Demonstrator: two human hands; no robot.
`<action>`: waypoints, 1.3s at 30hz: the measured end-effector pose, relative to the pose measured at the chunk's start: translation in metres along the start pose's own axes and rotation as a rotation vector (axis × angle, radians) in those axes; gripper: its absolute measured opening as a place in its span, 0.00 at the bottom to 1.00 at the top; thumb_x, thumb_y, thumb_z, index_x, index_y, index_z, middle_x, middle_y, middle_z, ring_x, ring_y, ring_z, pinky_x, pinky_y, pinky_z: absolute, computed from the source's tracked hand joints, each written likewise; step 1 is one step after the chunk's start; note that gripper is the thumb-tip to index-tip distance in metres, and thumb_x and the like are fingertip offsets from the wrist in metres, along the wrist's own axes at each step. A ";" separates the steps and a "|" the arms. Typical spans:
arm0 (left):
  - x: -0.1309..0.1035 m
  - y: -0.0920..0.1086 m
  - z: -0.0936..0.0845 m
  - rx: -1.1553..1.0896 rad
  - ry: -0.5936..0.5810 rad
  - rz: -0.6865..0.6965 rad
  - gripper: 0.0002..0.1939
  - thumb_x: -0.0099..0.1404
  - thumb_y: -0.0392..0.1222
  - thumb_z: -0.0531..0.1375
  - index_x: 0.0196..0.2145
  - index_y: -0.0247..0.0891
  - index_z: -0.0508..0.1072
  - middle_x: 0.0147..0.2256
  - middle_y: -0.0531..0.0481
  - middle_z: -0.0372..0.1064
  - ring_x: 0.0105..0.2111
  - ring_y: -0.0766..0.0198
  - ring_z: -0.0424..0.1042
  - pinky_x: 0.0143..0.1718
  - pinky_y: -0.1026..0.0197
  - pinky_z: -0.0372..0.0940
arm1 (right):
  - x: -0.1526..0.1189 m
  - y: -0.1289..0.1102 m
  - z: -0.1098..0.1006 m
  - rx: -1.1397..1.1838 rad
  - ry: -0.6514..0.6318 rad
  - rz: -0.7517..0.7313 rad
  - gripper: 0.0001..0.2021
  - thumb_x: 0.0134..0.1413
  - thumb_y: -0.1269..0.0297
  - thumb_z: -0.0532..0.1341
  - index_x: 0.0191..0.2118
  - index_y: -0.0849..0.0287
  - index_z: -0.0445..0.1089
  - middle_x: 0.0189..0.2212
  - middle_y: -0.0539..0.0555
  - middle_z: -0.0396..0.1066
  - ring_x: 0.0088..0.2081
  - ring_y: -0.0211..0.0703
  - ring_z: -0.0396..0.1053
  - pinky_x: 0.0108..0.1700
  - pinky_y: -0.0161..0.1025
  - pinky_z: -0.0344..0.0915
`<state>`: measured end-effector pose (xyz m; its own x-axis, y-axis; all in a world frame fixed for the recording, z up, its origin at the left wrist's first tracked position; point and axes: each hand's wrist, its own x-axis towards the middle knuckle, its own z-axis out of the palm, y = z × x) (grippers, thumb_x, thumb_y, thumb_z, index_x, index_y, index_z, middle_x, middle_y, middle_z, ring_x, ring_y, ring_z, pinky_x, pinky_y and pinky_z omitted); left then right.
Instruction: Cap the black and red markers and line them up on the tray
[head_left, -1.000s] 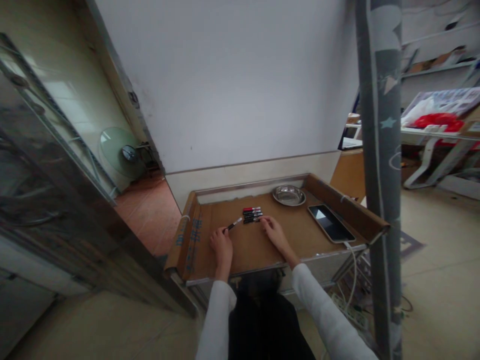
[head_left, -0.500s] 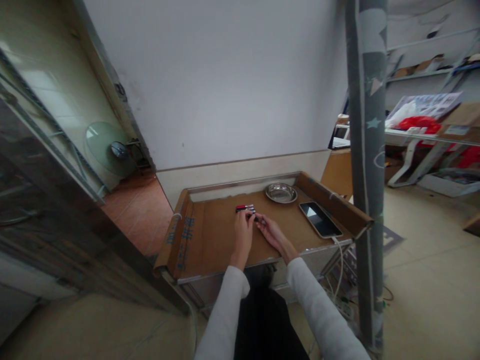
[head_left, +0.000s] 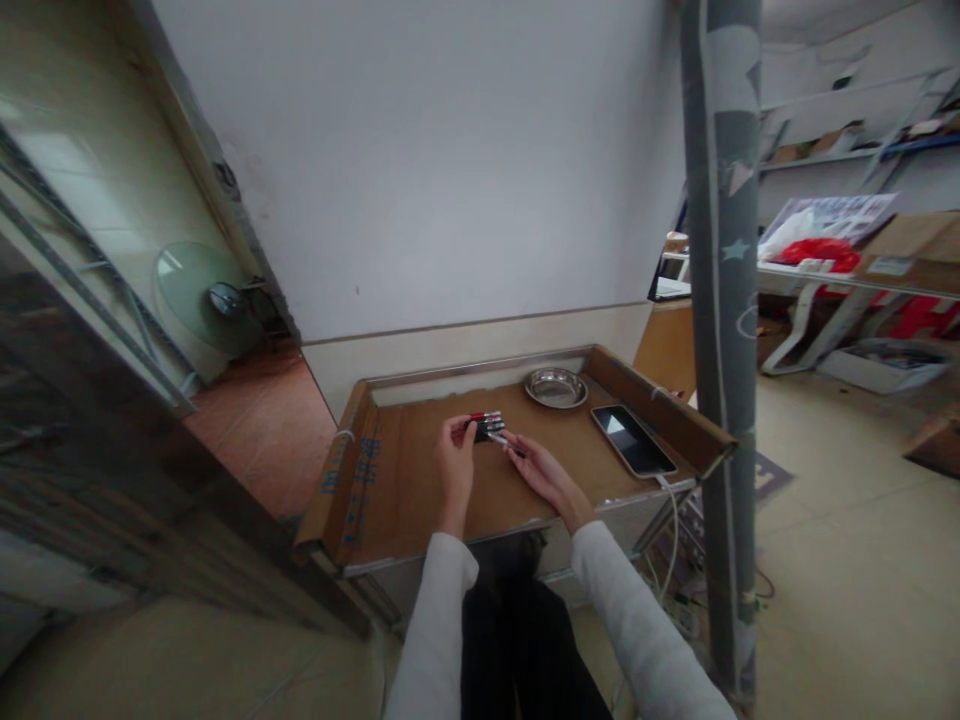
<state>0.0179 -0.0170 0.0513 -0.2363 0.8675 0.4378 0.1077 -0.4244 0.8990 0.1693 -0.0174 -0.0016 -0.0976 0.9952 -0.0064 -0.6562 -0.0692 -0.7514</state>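
Note:
Above the brown cardboard surface [head_left: 420,490], my left hand [head_left: 454,456] is closed around the left end of several slim pens [head_left: 487,424], red at the back and black in front, with silvery right ends. Their exact kind is too small to make out. My right hand [head_left: 546,474] pinches one more thin, dark pen [head_left: 516,451]. Its silvery left end lies close to the front of the bundle; whether they touch, I cannot tell. The palm of my right hand faces partly up.
A round metal dish [head_left: 556,388] stands at the back right. Nearer lies a phone [head_left: 634,440] with a white cable [head_left: 673,530] running off the front edge. Raised cardboard sides [head_left: 660,400] border the surface, and a wrapped grey post [head_left: 724,350] rises to the right.
My left hand has moved left, to the pens' left end, uncovering their silvery ends. My right hand has drawn slightly apart from it, with a thin pen now showing. The view has shifted slightly.

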 end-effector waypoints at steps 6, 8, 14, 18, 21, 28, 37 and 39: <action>-0.008 -0.030 -0.028 0.133 0.028 -0.096 0.08 0.60 0.41 0.58 0.36 0.35 0.69 0.35 0.46 0.72 0.36 0.63 0.72 0.41 0.59 0.67 | 0.003 0.005 0.000 -0.092 0.157 -0.204 0.07 0.46 0.65 0.62 0.33 0.60 0.73 0.39 0.54 0.74 0.42 0.41 0.71 0.52 0.41 0.66; -0.017 -0.037 -0.029 0.183 -0.049 -0.101 0.06 0.60 0.39 0.57 0.35 0.36 0.69 0.34 0.47 0.72 0.34 0.63 0.71 0.41 0.58 0.66 | 0.004 0.007 0.001 -0.208 0.236 -0.292 0.09 0.45 0.64 0.63 0.34 0.60 0.73 0.38 0.54 0.74 0.41 0.42 0.71 0.52 0.44 0.65; -0.022 -0.049 -0.017 0.389 -0.293 0.019 0.05 0.58 0.31 0.57 0.32 0.38 0.69 0.34 0.50 0.70 0.37 0.61 0.70 0.43 0.56 0.65 | -0.006 0.008 0.015 -0.903 0.278 -0.586 0.13 0.55 0.62 0.54 0.41 0.59 0.71 0.40 0.58 0.73 0.43 0.45 0.69 0.51 0.47 0.63; -0.015 -0.054 -0.010 0.469 -0.288 0.133 0.09 0.58 0.26 0.54 0.34 0.38 0.68 0.37 0.48 0.68 0.40 0.61 0.68 0.45 0.55 0.64 | -0.011 0.013 0.024 -1.206 -0.082 -0.635 0.20 0.55 0.72 0.46 0.51 0.55 0.66 0.50 0.56 0.68 0.52 0.41 0.64 0.57 0.44 0.58; -0.014 -0.054 -0.008 0.496 -0.269 0.154 0.11 0.59 0.25 0.51 0.35 0.38 0.67 0.37 0.47 0.66 0.40 0.62 0.67 0.45 0.56 0.65 | -0.011 0.018 0.024 -1.354 -0.214 -0.614 0.25 0.54 0.75 0.45 0.56 0.52 0.61 0.54 0.53 0.63 0.57 0.39 0.58 0.59 0.44 0.55; -0.017 -0.048 -0.010 0.522 -0.296 0.164 0.13 0.61 0.26 0.49 0.39 0.38 0.68 0.39 0.47 0.64 0.41 0.62 0.68 0.48 0.56 0.64 | -0.020 0.015 0.012 -1.735 0.280 -0.571 0.14 0.54 0.66 0.55 0.46 0.60 0.66 0.45 0.62 0.64 0.48 0.52 0.61 0.49 0.50 0.60; -0.018 -0.050 -0.008 0.585 -0.324 0.188 0.10 0.63 0.29 0.51 0.37 0.38 0.70 0.37 0.48 0.63 0.37 0.64 0.69 0.45 0.59 0.66 | -0.027 0.014 0.012 -1.887 0.302 -0.522 0.09 0.57 0.64 0.53 0.38 0.57 0.69 0.37 0.58 0.66 0.41 0.49 0.61 0.43 0.42 0.57; -0.019 -0.048 -0.008 0.584 -0.326 0.187 0.09 0.63 0.30 0.52 0.37 0.38 0.70 0.38 0.48 0.62 0.38 0.64 0.69 0.45 0.58 0.65 | -0.028 0.013 0.014 -1.893 0.297 -0.527 0.09 0.58 0.65 0.52 0.38 0.56 0.69 0.38 0.58 0.66 0.41 0.49 0.61 0.43 0.42 0.56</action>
<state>0.0093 -0.0148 -0.0002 0.1291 0.8658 0.4834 0.6419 -0.4445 0.6248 0.1528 -0.0470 -0.0024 0.0420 0.8812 0.4709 0.9340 0.1327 -0.3316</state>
